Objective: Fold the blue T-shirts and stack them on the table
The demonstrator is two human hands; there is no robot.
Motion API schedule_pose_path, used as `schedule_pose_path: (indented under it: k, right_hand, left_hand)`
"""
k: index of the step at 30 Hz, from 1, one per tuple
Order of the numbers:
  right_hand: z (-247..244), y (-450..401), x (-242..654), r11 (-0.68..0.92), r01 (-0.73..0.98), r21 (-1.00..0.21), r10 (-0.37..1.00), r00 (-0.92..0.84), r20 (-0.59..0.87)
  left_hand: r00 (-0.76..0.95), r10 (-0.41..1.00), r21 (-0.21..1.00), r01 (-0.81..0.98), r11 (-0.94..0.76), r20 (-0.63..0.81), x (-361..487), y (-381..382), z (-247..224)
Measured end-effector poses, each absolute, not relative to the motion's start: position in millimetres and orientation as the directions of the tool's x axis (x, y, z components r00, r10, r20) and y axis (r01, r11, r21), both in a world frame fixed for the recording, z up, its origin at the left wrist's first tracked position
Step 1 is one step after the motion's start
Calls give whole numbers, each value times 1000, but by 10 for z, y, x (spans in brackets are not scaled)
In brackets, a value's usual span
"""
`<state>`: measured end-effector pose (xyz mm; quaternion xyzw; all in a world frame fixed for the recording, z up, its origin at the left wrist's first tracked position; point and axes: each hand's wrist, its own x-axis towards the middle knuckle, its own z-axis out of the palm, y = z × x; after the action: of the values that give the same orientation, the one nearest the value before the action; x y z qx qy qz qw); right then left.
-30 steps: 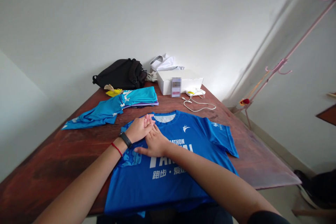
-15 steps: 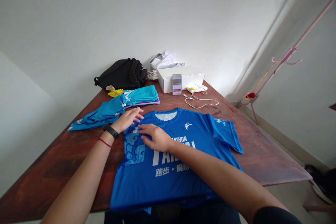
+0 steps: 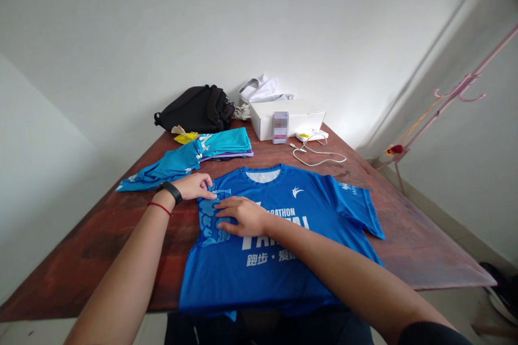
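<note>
A blue T-shirt (image 3: 283,248) with white lettering lies front up on the dark red wooden table (image 3: 101,237). Its left sleeve is folded inward over the chest. My left hand (image 3: 195,186) pinches the folded sleeve's upper edge at the shirt's left shoulder; a black band and a red string are on that wrist. My right hand (image 3: 242,215) lies flat, fingers spread, pressing the folded sleeve down on the chest. The right sleeve (image 3: 360,205) is spread out flat.
Folded turquoise shirts (image 3: 194,159) lie at the back left, next to a black backpack (image 3: 196,109). A white box (image 3: 289,116), white cloth, a small white device and a white cable (image 3: 319,153) sit at the back. A pink rack (image 3: 445,102) stands on the right.
My left hand has slid left from beside the collar to the shirt's left shoulder. My right hand moved a little left over the folded sleeve. The view shifted slightly.
</note>
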<state>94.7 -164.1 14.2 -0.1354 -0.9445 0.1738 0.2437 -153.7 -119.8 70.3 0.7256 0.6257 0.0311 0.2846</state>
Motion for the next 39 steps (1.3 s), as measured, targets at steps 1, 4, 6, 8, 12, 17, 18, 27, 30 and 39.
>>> schedule_pose_path:
  k: [1,4,6,8,12,17,18,27,30,39]
  right_hand:
    - [146,-1642,948,903,173,-394,342,-845,411]
    - [155,-1644,950,902,181,-392,345,-849,400]
    - [153,-1643,952,902,184,-390,345,-851,395]
    - [150,-1644,956,900,190,-393,351,-851,391]
    - [153,-1663,970,892,188,-412,360,-846,394]
    - [160,-1734,957,905,145,-400,323,-847,424]
    - [163,-1754,950,910,128,-394,304,-853,425]
    - [235,-1887,925,925,111,-363,231,-924,305]
    - [254,-1893,917,932,111,-346,218,-933,286]
    - [307,-2002,873,952,130,-276,179,-971,159]
  left_hand:
    - [205,925,442,896,-46,-320,-1550,-1198,701]
    - [182,920,417,908,-22,-347,-1579,-1192,691]
    - [176,918,414,910,-14,-354,-1593,-1184,680]
    - [185,919,426,905,-20,-350,-1605,-1172,670]
    - [236,908,473,880,-48,-346,-1608,-1154,657]
    - [255,905,488,871,-62,-340,-1582,-1160,668]
    - [261,905,482,873,-73,-336,-1583,-1162,672]
    - [189,942,496,868,-27,-279,-1670,-1153,656]
    - [229,944,525,848,-72,-239,-1673,-1141,645]
    - [292,947,578,799,-166,-132,-1679,-1103,593]
